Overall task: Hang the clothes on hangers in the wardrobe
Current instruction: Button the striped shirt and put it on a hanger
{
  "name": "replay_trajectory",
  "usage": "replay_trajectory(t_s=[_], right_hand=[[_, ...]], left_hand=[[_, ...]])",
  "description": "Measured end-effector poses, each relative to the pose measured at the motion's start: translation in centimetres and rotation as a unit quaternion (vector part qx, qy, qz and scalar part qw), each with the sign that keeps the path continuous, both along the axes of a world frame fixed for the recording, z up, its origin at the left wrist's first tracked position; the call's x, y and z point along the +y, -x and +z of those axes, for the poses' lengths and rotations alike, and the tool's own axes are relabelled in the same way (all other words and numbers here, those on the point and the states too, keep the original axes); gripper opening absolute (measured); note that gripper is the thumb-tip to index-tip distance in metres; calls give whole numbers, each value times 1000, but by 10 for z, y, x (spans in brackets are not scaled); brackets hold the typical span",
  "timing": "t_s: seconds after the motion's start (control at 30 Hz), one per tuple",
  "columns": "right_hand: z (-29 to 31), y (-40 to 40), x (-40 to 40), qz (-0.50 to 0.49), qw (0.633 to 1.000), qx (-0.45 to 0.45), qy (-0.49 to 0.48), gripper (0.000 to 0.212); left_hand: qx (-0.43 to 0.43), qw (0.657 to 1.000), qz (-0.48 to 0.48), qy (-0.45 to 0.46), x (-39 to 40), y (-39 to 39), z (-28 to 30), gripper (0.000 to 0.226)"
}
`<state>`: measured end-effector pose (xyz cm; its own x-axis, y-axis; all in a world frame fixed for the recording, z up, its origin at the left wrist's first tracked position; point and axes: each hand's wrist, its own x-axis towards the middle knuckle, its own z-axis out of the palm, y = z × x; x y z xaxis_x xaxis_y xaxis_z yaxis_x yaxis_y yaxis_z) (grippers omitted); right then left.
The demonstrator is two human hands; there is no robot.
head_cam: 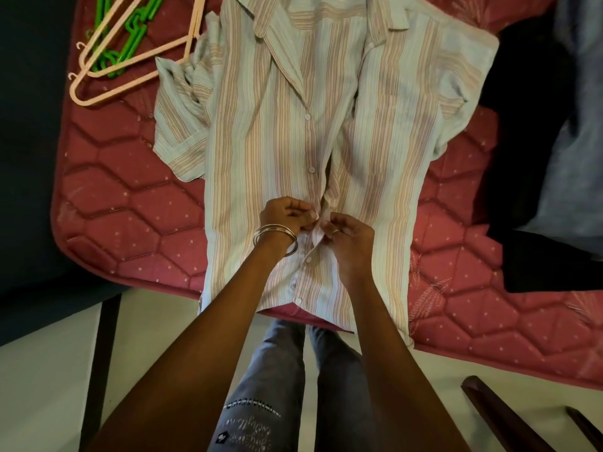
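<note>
A striped short-sleeved shirt [261, 132] in pale blue and pink lies flat, front up, on a red quilted mattress [124, 216], its hem hanging over the near edge. My left hand [283, 216], with bangles on the wrist, pinches the left side of the button placket low on the shirt. My right hand [349, 236], wearing a ring, pinches the right side of the placket right beside it. The two hands almost touch at a button. Two pink hangers [130, 65] and a green hanger [130, 37] lie at the mattress's far left corner.
A black garment [528, 158] and a grey-blue garment [577, 151] lie on the mattress to the right. My legs in grey jeans [274, 380] stand against the mattress edge. Dark wooden pieces [502, 415] lie on the pale floor at lower right.
</note>
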<state>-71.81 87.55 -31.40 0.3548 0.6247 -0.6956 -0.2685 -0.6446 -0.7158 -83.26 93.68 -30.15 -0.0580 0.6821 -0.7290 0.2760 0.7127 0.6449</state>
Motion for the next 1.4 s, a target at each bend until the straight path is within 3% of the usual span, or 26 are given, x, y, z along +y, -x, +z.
replay_trajectory(t_s=[0.1, 0.23, 0.3, 0.4, 0.67, 0.97, 1.13, 1.27, 1.4], right_hand=[[9, -2, -3, -71, 991, 110, 6, 10], [10, -3, -3, -77, 989, 128, 4, 11], [7, -2, -3, -47, 995, 88, -12, 11], [4, -1, -2, 29, 997, -54, -43, 15], [1, 2, -1, 121, 948, -280, -95, 20], [3, 1, -2, 95, 959, -249, -100, 20], [2, -3, -3, 145, 967, -179, -105, 30], [6, -9, 6, 229, 930, -246, -152, 23], [3, 1, 13, 277, 890, -337, -130, 19]], left_hand=[[13, 1000, -20, -19, -1, -1, 2, 18], [41, 997, -36, -58, -1, -4, 3, 16], [51, 995, -39, -75, -1, -5, 3, 17], [60, 993, -44, -92, 0, -8, 4, 14], [68, 990, -61, -106, -2, -9, 1, 14], [77, 989, -54, -110, -3, -14, -1, 14], [126, 981, -78, -125, -3, -13, -1, 18], [140, 978, -101, -115, -2, -13, 1, 16], [126, 985, -70, -96, -2, -14, 2, 23]])
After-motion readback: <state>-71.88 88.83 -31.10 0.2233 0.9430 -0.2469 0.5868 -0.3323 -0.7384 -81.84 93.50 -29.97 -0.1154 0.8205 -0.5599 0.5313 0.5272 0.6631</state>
